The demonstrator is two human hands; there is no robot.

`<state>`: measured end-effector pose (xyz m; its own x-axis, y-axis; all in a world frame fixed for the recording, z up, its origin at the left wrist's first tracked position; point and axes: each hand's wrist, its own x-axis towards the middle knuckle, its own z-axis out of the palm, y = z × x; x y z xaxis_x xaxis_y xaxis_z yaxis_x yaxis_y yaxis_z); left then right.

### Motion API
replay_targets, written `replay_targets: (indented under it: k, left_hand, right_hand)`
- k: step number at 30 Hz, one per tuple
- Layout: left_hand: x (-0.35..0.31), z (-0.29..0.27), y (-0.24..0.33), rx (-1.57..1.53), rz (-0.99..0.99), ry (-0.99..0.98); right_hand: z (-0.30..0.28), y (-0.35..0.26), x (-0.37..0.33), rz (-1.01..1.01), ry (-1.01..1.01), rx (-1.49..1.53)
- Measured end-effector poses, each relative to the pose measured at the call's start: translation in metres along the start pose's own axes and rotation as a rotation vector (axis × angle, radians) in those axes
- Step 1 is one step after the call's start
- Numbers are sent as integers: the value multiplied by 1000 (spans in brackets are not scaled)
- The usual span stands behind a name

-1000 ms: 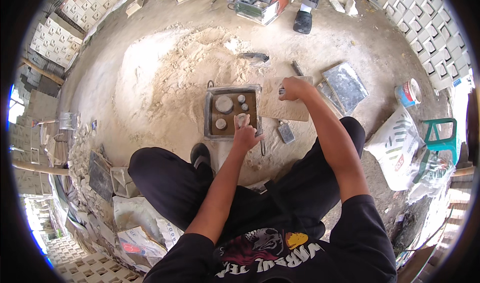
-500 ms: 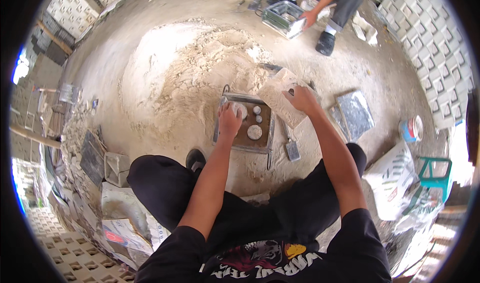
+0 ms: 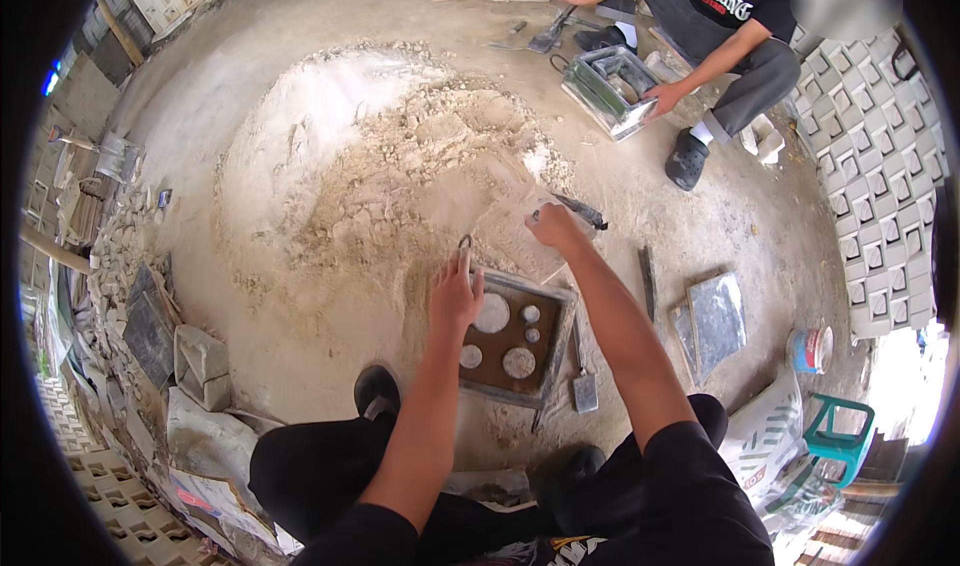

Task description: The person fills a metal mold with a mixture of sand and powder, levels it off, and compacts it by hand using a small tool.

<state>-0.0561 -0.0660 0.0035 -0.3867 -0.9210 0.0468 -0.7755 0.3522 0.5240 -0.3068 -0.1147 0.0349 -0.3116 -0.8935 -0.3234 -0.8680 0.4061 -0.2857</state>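
The right hand (image 3: 553, 228) grips a dusty board (image 3: 508, 234) over the near edge of the powder heap (image 3: 390, 166); the left hand (image 3: 457, 294), fingers extended, covers the far-left corner of the mould box (image 3: 559, 348). A small trowel (image 3: 585, 392) lies rightward.

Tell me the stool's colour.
The stool is teal green, best seen in the head view.

Daylit — glare at right, black-edged, fisheye-curved
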Motion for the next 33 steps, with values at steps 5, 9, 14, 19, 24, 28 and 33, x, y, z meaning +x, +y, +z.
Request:
replay_targets:
  k: [5, 9, 14, 19, 24, 28, 33]
  left_hand:
    - [-3, -5, 1, 18, 4, 41]
    - [0, -4, 1, 45, 3, 40]
    - [3, -7, 0, 47, -10, 12]
    - [6, -3, 2, 52, -6, 8]
    - [4, -7, 1, 13, -55, -19]
    - [1, -1, -2, 8, -52, -16]
    - [2, 0, -2, 32, -24, 38]
  right_hand:
    - [44, -25, 49, -38, 52, 81]
    - [46, -46, 72, -36, 32, 151]
    - [45, -61, 98, -41, 1, 132]
    - [41, -74, 113, -58, 17, 119]
    - [35, -97, 98, -76, -2, 54]
    - [41, -103, 93, -49, 35, 41]
    - [43, -102, 92, -30, 78, 96]
